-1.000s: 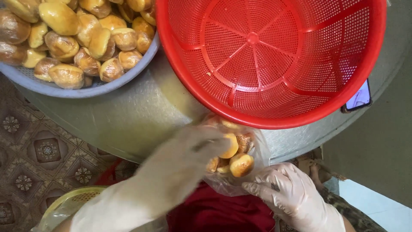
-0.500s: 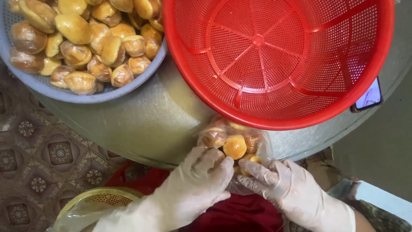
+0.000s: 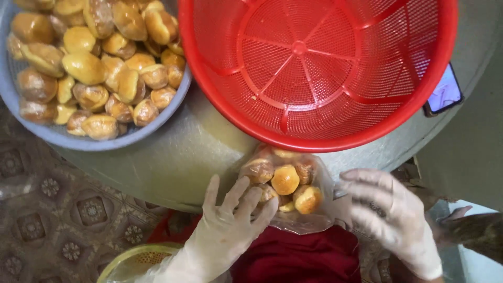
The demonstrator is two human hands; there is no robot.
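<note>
Watching both gloved hands flank a clear bag of buns [image 3: 285, 184] at the metal table's [image 3: 173, 157] near edge: left hand [image 3: 230, 220] fingers spread against its side, right hand [image 3: 387, 212] open, steadying it; red basket [image 3: 314, 68] sits empty, grey bowl [image 3: 94, 137] heaped

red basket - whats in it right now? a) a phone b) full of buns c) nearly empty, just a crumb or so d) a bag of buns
c: the red basket shows bare mesh; the buns sit in the grey bowl and the clear bag between both hands.
</note>
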